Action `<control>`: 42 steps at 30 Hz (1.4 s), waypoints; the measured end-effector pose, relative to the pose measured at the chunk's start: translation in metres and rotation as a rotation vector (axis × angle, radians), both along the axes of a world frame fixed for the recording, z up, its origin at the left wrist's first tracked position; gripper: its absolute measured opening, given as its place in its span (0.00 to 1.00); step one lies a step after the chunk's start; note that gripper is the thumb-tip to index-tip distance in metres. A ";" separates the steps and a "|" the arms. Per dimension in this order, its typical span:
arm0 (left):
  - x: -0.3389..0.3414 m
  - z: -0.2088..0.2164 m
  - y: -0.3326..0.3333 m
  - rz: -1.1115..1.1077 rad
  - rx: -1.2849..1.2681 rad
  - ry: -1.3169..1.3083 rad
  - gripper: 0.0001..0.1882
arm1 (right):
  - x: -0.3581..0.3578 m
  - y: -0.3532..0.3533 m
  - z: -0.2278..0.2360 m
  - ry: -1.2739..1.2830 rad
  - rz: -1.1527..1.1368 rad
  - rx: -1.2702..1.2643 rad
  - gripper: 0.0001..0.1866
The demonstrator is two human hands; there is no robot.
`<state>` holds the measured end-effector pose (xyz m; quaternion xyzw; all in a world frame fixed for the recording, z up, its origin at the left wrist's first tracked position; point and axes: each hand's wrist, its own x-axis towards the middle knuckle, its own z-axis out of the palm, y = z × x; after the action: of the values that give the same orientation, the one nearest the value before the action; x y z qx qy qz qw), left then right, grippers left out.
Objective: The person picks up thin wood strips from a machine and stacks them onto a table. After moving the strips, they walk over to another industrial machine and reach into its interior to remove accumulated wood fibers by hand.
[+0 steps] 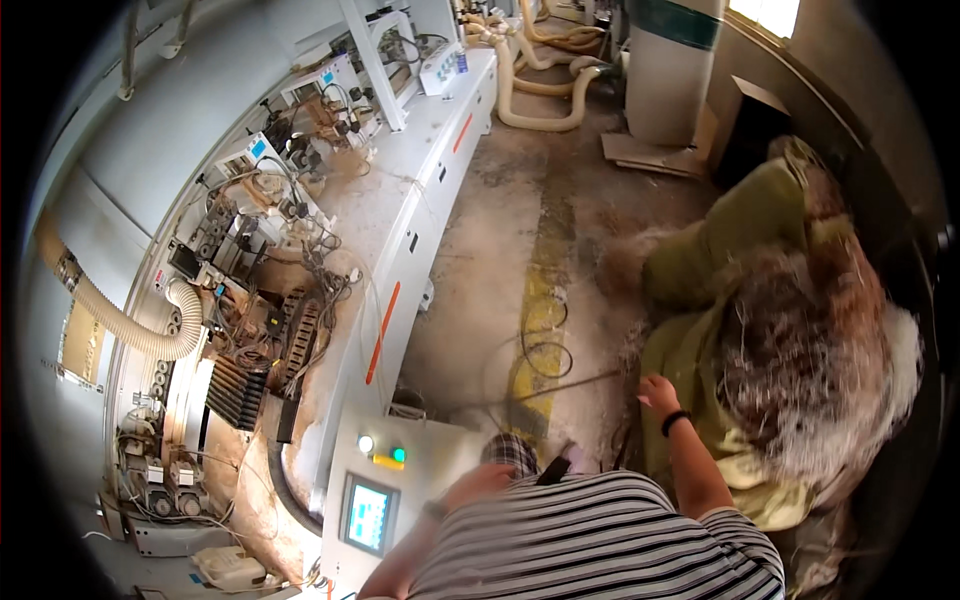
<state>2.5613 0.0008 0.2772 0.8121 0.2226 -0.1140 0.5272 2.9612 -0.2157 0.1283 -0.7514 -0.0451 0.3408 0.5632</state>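
My right hand, with a black band at the wrist, reaches forward beside the green sacks. Its fingers look curled; whether anything is in them I cannot make out. Just right of it lies a green sack, touching a big clear plastic bag of brown, shaggy scraps. My left hand is low in front of my striped shirt, near the control panel with its lit screen. Motion smears that hand, so its fingers do not show clearly. A thin dark line runs across the floor toward my right hand.
A long dusty machine with cables lines the left side. A ribbed hose bends into it. Loose cable coils on the floor's yellow stripe. Further off are thick beige hoses, a pale column and cardboard.
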 end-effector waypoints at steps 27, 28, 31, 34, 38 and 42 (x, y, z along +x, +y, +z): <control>0.337 -0.027 0.635 0.882 0.401 -0.442 0.13 | 0.294 0.965 0.248 -0.034 0.881 0.601 0.12; 0.348 -0.040 0.649 0.808 0.486 -0.506 0.12 | 0.289 1.009 0.247 0.034 0.959 0.726 0.11; 0.410 -0.040 0.686 1.133 0.068 -0.784 0.13 | 0.220 1.086 0.297 0.179 1.346 0.787 0.11; 0.462 -0.010 0.757 1.214 -0.005 -0.768 0.30 | 0.146 1.147 0.326 0.857 1.517 0.732 0.14; 0.482 0.037 0.832 1.075 -0.467 -0.817 0.34 | 0.102 1.261 0.388 0.978 1.569 0.702 0.15; 0.478 0.066 0.846 0.838 -0.439 -0.812 0.23 | 0.061 1.386 0.410 0.843 1.263 0.627 0.13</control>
<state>3.0395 0.8469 0.3433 0.5070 0.2754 0.3773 0.7244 3.0218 1.1704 0.5380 -0.2009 -0.3372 0.8190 0.4186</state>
